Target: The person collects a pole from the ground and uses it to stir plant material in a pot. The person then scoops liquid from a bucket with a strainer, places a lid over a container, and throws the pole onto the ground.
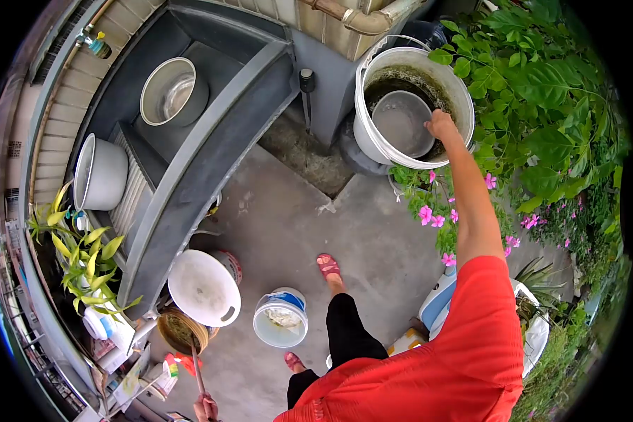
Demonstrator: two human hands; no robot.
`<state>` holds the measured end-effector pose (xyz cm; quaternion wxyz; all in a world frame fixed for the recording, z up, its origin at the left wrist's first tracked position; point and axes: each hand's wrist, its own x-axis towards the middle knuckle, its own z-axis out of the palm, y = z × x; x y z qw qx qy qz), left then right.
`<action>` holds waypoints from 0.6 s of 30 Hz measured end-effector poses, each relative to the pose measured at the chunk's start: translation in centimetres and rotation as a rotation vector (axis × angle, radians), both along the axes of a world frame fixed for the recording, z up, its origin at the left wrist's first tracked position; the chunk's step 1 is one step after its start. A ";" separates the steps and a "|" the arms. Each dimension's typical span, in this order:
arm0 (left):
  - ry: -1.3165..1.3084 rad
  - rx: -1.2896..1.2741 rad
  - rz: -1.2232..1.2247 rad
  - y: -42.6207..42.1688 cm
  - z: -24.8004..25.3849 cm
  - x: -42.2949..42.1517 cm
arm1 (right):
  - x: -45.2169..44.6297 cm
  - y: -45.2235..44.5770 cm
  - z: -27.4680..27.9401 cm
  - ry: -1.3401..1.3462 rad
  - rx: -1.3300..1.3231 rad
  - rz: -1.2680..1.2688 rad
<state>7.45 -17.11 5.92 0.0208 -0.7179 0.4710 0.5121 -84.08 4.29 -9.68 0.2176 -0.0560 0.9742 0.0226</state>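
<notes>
My right hand [441,125] reaches into a large white bucket [365,133] at the upper right, its fingers closed on the rim of a round grey basin [401,125]. The basin sits inside the bucket, whose inner wall is stained dark green. At the lower left edge, my left hand [205,408] is wrapped round a thin stick-like handle [198,369]. That handle slants up into a brown bucket [202,336]; whatever is at its far end is hidden.
A grey sink [211,133] holds a metal pot [176,91] and a second pot [105,172]. On the concrete floor stand a white bucket with a blue label [281,330] and a white oval lid or board [204,288]. Pink flowers [425,214] and leafy plants [541,91] crowd the right.
</notes>
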 end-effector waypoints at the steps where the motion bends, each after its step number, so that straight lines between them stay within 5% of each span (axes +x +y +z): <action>1: -0.006 -0.007 -0.029 0.3 0.1 -0.2 | -0.1 -0.4 0.1 -0.023 0.014 -0.019; 9: -0.012 -0.011 0.243 1.8 -1.7 2.4 | -2.4 -1.8 3.6 0.490 0.049 0.380; 12: 0.099 -0.047 0.142 2.8 -1.0 2.5 | 0.4 -3.3 2.1 0.664 0.184 0.614; 15: 0.371 -0.011 1.150 2.0 -3.7 5.7 | 3.6 -5.3 1.7 0.505 0.064 0.608; 18: 0.463 0.016 1.147 2.6 -3.2 6.7 | 3.1 -4.4 -0.5 0.304 -0.139 0.098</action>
